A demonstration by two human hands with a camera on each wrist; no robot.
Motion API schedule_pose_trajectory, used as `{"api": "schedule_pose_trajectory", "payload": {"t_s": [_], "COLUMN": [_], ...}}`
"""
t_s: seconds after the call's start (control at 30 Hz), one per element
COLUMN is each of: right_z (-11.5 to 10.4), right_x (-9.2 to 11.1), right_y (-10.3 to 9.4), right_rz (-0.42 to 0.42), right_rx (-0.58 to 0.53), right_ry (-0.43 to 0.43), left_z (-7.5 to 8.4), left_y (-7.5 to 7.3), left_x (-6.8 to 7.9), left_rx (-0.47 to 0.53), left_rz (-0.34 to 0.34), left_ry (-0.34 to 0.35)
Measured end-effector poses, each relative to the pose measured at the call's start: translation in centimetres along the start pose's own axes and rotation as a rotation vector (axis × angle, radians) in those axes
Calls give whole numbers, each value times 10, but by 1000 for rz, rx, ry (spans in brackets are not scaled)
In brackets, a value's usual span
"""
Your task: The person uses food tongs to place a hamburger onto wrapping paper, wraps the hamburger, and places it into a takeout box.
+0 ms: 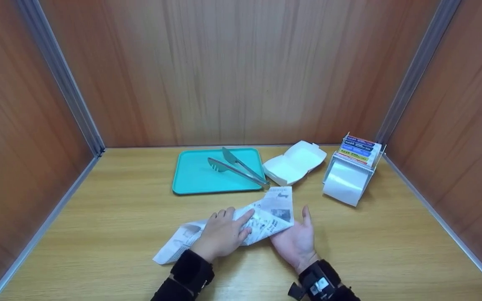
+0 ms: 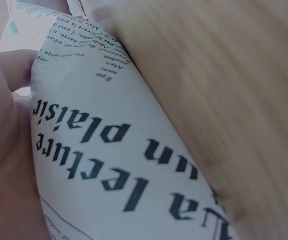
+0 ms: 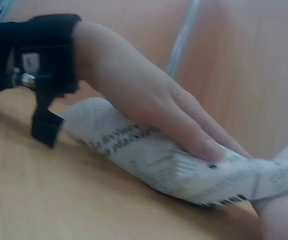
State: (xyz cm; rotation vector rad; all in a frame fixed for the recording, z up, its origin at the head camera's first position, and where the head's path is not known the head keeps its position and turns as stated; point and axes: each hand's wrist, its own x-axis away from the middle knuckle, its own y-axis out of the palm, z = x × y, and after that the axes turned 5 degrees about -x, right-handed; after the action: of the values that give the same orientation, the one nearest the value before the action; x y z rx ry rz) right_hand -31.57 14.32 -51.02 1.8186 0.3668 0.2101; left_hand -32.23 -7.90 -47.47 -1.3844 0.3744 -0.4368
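A sheet of newsprint-patterned wrapping paper (image 1: 266, 228) is folded into a long, bulging bundle low over the table, with one corner sticking up at the back. Whatever makes it bulge is hidden inside. Across its top lies my left hand (image 1: 223, 235), palm down, fingers extended and pressing on the paper. The right hand (image 1: 294, 242) is turned palm up at the bundle's right end, thumb stretched away and fingers hidden under the paper. Large black lettering shows on the paper (image 2: 104, 135) in the left wrist view. In the right wrist view, straight left fingers (image 3: 183, 125) rest along the bundle.
Behind the bundle is a turquoise tray (image 1: 191, 177) with metal tongs (image 1: 241, 171) lying across it. An opened white clamshell box (image 1: 295, 161) stands to its right. Farther right is a wire holder (image 1: 352, 167) with white sheets and coloured labels. Wooden walls (image 1: 241, 75) enclose the table.
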Motion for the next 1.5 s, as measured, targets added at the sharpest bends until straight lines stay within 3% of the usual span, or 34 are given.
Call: {"api": "schedule_pose_trajectory", "payload": {"t_s": [0.07,0.23,0.33,0.43,0.6,0.73,0.8,1.03,1.3,1.4,1.5], "right_z": [7,15,17,14,2,-13,-21,-29,-4,6,16], "right_x": [0,-3,-4,-5,-7,-5,-3,-2,-4,-7,-10], "right_y": [3,6,6,2,-7,-12,-14,-14,-2,7,16], "right_rz": [15,-37,-59,-5,164,196,172,-39,-18,-46,-79], "right_rx": [66,303,365,328,162,25,-19,-38,27,89,305], "right_ry": [-24,-28,-26,-44,-105,-81,-49,65,-29,-31,-16], "left_z": [0,2,2,1,0,1,0,-2,2,3,4], "left_y": [1,1,2,1,1,0,0,0,-1,-1,-2], "left_x": [-1,-1,0,1,2,1,1,0,2,1,0], "left_rx": [-4,-25,-39,-36,26,23,19,57,-1,-21,-20], "left_rz": [2,18,42,63,62,44,31,24,33,43,41], "left_ry": [-1,6,25,35,16,1,-1,2,10,17,16]}}
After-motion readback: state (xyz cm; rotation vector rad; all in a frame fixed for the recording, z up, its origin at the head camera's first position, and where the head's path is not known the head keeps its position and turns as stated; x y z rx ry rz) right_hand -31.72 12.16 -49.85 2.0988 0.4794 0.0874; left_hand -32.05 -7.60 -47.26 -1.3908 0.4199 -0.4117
